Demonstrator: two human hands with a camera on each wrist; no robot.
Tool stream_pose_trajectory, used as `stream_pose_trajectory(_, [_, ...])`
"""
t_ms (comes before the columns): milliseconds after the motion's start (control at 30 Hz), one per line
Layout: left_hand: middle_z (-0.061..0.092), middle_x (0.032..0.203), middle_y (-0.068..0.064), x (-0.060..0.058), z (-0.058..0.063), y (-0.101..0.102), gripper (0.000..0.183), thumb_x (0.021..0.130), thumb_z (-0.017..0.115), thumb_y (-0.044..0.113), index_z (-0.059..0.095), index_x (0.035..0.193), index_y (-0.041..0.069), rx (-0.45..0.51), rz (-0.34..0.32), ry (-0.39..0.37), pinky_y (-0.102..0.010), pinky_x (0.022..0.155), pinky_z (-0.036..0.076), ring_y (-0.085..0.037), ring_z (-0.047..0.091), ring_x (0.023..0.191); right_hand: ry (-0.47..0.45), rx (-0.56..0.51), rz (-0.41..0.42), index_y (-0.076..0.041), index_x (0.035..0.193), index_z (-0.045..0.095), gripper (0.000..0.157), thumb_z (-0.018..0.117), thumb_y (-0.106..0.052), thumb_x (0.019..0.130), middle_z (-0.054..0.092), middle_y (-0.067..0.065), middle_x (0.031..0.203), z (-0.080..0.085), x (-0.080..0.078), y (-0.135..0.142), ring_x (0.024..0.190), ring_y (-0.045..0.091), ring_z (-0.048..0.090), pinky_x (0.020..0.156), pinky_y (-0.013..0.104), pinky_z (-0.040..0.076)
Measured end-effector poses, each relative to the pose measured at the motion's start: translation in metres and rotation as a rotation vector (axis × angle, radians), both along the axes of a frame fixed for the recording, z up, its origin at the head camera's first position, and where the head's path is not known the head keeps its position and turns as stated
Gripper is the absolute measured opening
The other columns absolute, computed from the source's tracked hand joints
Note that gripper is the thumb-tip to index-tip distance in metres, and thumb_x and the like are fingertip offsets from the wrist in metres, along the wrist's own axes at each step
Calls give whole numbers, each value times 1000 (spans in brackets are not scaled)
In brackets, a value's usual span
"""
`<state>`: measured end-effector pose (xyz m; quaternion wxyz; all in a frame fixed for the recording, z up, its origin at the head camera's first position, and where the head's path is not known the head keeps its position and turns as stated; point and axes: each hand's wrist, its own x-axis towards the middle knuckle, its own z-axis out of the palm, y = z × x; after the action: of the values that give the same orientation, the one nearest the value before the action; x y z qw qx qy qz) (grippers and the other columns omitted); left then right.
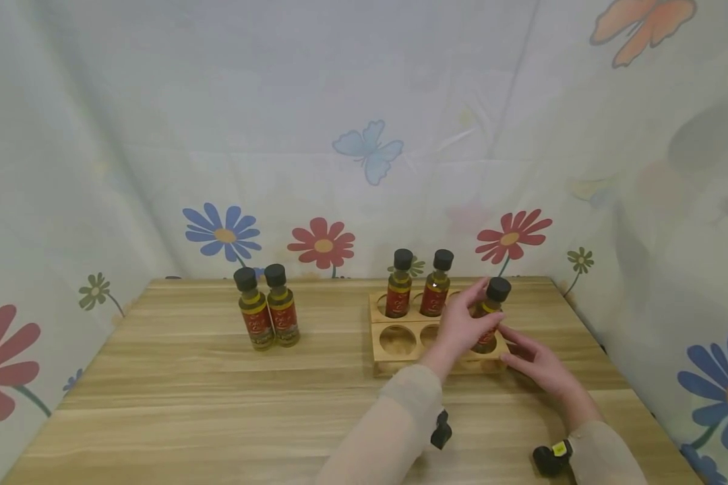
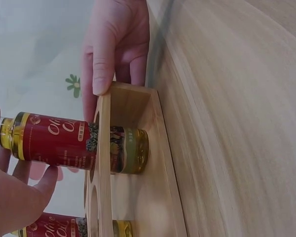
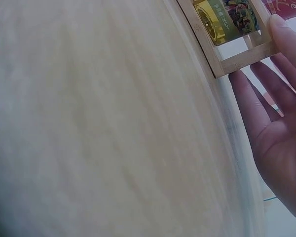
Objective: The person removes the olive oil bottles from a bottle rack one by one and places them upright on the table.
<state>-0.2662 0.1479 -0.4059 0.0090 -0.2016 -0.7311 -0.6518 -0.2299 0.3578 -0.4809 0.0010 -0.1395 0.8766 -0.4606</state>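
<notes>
An olive oil bottle (image 1: 490,311) with a black cap and red label stands in the front right hole of a wooden rack (image 1: 394,367). My left hand (image 1: 464,327) holds it around its upper part, fingers and thumb on either side near the neck. In the left wrist view the bottle (image 2: 59,140) passes through the top board, its base down inside the rack. My right hand (image 1: 540,364) grips the rack's right end; in the right wrist view the thumb is on the upper board and fingertips (image 3: 239,81) touch the end piece.
Two more olive oil bottles (image 1: 398,286) (image 1: 436,286) stand in the rack's back row. Another pair of bottles (image 1: 256,313) (image 1: 283,310) stands close together on the left of the wooden table (image 1: 188,404). A flowered cloth (image 1: 267,135) hangs behind the table and along its sides.
</notes>
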Motion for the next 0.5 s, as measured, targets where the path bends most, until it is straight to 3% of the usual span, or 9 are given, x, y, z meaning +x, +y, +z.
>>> stream_pose_trajectory(133, [69, 120, 5, -1, -1, 1, 56, 86, 79, 11, 61, 137, 24, 21, 23, 0, -30, 99, 47, -3, 59, 113, -1, -14, 4, -2, 150, 40, 59, 64, -17, 98, 38, 27, 151, 0, 0, 0, 130, 47, 45, 99, 21, 40])
stream_pose_trajectory(333, [70, 116, 7, 0, -1, 1, 51, 85, 79, 11, 66, 131, 28, 14, 54, -14, -26, 95, 48, -5, 61, 111, -1, -10, 5, -2, 150, 40, 59, 63, -18, 99, 38, 27, 150, 0, 0, 0, 130, 47, 45, 98, 20, 40])
stream_pose_trajectory(500, [71, 113, 8, 0, -1, 1, 47, 84, 80, 9, 69, 127, 25, 37, 69, -13, -27, 94, 49, -4, 63, 107, 0, -17, 9, 0, 150, 39, 59, 63, -18, 99, 38, 28, 150, -1, 0, 0, 129, 48, 46, 95, 14, 38])
